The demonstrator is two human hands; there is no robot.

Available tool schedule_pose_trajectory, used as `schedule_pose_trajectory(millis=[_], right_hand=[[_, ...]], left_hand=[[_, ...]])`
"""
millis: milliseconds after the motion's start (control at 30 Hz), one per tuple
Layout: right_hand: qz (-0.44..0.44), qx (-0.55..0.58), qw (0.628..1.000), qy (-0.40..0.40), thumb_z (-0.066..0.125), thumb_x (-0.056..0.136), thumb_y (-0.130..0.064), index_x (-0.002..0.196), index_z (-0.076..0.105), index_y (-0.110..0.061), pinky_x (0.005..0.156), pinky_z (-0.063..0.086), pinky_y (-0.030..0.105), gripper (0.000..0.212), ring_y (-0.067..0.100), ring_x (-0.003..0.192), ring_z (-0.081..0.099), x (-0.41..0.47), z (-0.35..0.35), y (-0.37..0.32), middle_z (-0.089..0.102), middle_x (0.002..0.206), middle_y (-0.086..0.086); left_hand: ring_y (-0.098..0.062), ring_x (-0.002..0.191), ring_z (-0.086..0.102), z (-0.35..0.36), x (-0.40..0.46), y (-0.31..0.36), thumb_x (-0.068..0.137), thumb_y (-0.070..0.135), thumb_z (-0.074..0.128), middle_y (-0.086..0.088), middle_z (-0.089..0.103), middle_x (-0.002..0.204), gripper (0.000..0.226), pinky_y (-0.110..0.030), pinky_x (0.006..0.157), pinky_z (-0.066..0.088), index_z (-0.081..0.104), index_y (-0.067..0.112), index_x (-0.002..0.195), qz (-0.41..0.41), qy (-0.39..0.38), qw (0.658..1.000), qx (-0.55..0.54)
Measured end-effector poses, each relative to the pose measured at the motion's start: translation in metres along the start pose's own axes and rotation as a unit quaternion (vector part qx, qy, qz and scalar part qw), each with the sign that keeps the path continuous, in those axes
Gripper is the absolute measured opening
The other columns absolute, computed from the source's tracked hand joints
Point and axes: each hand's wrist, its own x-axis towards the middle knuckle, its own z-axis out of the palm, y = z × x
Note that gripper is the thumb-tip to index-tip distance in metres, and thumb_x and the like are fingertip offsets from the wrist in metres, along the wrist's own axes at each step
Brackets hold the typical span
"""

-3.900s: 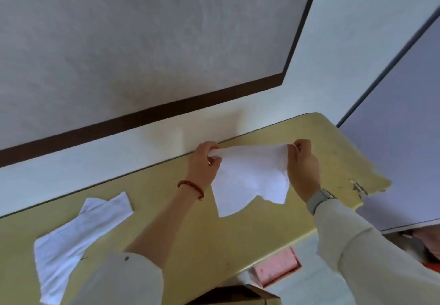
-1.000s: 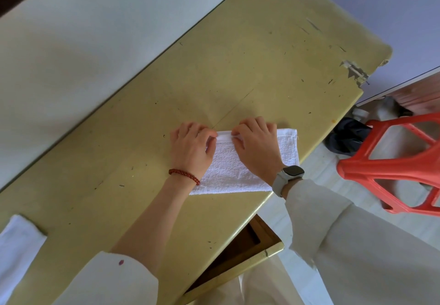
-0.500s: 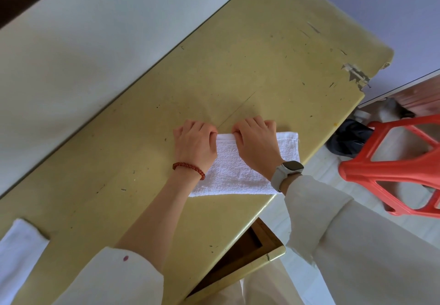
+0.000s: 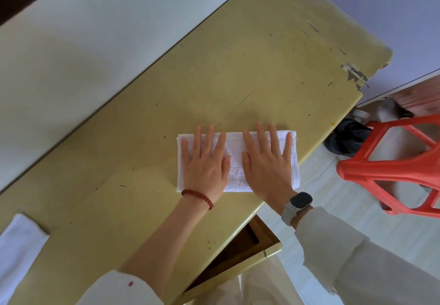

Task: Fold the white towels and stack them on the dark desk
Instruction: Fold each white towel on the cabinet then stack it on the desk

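Observation:
A white towel point(image 4: 235, 171), folded into a flat rectangle, lies on the yellow-green desk point(image 4: 238, 66) close to its near edge. My left hand point(image 4: 204, 161) rests flat on the towel's left half with the fingers spread. My right hand point(image 4: 266, 161) lies flat on its right half, fingers spread too. Both palms press down on the cloth and neither grips it. A second white towel point(image 4: 19, 252) lies at the desk's left end, cut off by the frame edge.
A drawer point(image 4: 238, 252) stands pulled out under the desk's near edge. A red plastic stool point(image 4: 392, 169) stands on the floor to the right, with a dark object point(image 4: 345, 138) beside it. A pale wall runs behind the desk.
The towel was held up in the air, then laid on the desk. My curled fingers, which pinched the far edge, have opened out and both palms now lie flat on the folded towel.

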Motion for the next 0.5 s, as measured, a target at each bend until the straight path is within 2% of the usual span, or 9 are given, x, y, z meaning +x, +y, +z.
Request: schedule_pose_trajectory(millis=[100, 233, 300, 367, 433, 500], right_hand=[[0.014, -0.011, 0.999, -0.049, 0.023, 0.094, -0.038, 0.138, 0.037, -0.022, 0.11, 0.008, 0.057, 0.049, 0.039, 0.135, 0.029, -0.009, 0.008, 0.011, 0.035, 0.145, 0.017], [0.017, 0.003, 0.998, -0.057, 0.02, 0.095, -0.037, 0.141, 0.032, -0.024, 0.11, 0.011, 0.054, 0.049, 0.038, 0.136, 0.026, -0.013, 0.012, 0.018, 0.032, 0.147, 0.016], [0.017, 0.006, 0.998, -0.059, 0.02, 0.095, -0.037, 0.14, 0.033, -0.023, 0.11, 0.011, 0.054, 0.049, 0.039, 0.136, 0.027, -0.012, 0.011, 0.017, 0.033, 0.147, 0.016], [0.019, 0.017, 0.998, -0.055, 0.023, 0.094, -0.036, 0.139, 0.035, -0.022, 0.11, 0.011, 0.055, 0.049, 0.039, 0.135, 0.028, -0.011, 0.01, 0.016, 0.033, 0.146, 0.018], [0.028, 0.031, 0.998, -0.044, 0.026, 0.093, -0.034, 0.138, 0.036, -0.018, 0.11, 0.01, 0.054, 0.049, 0.037, 0.136, 0.028, -0.012, 0.008, 0.015, 0.033, 0.146, 0.019], [0.012, 0.042, 0.999, -0.026, 0.029, 0.092, -0.03, 0.136, 0.038, -0.015, 0.111, 0.01, 0.053, 0.048, 0.034, 0.136, 0.028, -0.014, 0.005, 0.009, 0.034, 0.145, 0.019]], left_hand=[[-0.035, 0.136, 0.028, 0.007, -0.006, 0.001, 0.092, 0.042, 0.024, -0.011, 0.033, 0.147, 0.052, -0.06, 0.107, 0.016, 0.029, 0.023, 0.14, -0.035, -0.052, 0.998, 0.011], [-0.034, 0.138, 0.023, 0.003, -0.005, 0.001, 0.091, 0.044, 0.021, -0.008, 0.027, 0.15, 0.054, -0.064, 0.105, 0.014, 0.03, 0.027, 0.142, -0.054, -0.089, 0.995, 0.006], [-0.034, 0.137, 0.026, -0.001, -0.005, 0.0, 0.092, 0.039, 0.024, -0.01, 0.032, 0.148, 0.051, -0.065, 0.103, 0.017, 0.035, 0.024, 0.139, -0.052, -0.077, 0.995, -0.024], [-0.036, 0.131, 0.036, -0.003, -0.007, -0.004, 0.09, 0.029, 0.031, -0.014, 0.043, 0.14, 0.044, -0.065, 0.1, 0.025, 0.043, 0.017, 0.13, -0.06, -0.024, 0.996, -0.066], [-0.036, 0.123, 0.045, -0.01, -0.014, -0.01, 0.087, 0.022, 0.039, -0.015, 0.051, 0.131, 0.038, -0.06, 0.099, 0.032, 0.049, 0.012, 0.122, -0.137, 0.036, 0.984, -0.111], [-0.033, 0.118, 0.044, -0.022, -0.023, -0.013, 0.086, 0.023, 0.051, -0.014, 0.051, 0.123, 0.036, -0.05, 0.097, 0.031, 0.051, 0.008, 0.119, -0.283, 0.035, 0.946, -0.153]])
